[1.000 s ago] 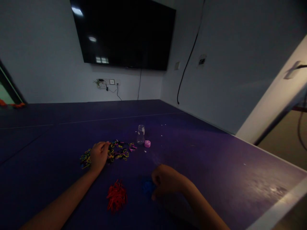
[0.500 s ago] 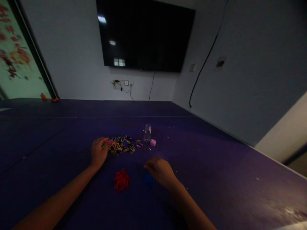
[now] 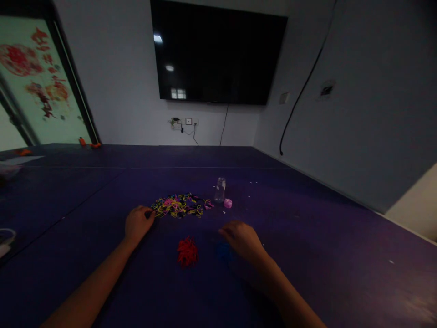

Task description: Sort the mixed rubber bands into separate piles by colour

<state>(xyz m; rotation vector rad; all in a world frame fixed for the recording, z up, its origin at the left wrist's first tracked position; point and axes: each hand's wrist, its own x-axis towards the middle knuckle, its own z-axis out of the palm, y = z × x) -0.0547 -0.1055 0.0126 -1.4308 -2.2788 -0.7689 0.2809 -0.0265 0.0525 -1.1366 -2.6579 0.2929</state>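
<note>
Multicoloured bands [image 3: 175, 205] lie in a loose spread on the purple surface. At their left edge is my left hand [image 3: 138, 224], its thumb and fingertips pinched together; what is between them is too small to make out. A red pile of bands [image 3: 187, 252] sits nearer to me. My right hand [image 3: 241, 237] hovers by a dark blue pile [image 3: 223, 251], fingers closed, their contents hidden. Beyond it, a clear bottle [image 3: 220, 191] stands upright without a lid, and a pink cap [image 3: 227, 203] lies beside it.
Small white scraps dot the purple surface [image 3: 307, 255]. A white cabled object [image 3: 6, 243] is at the left edge. Orange items [image 3: 95, 146] sit by the glass door. A large screen [image 3: 218, 52] hangs on the far wall, and a black cable [image 3: 300, 93] dangles at right.
The view has turned slightly left. My left hand has drawn back a little from the multicoloured bands, toward their left edge. My right hand stays near the blue pile.
</note>
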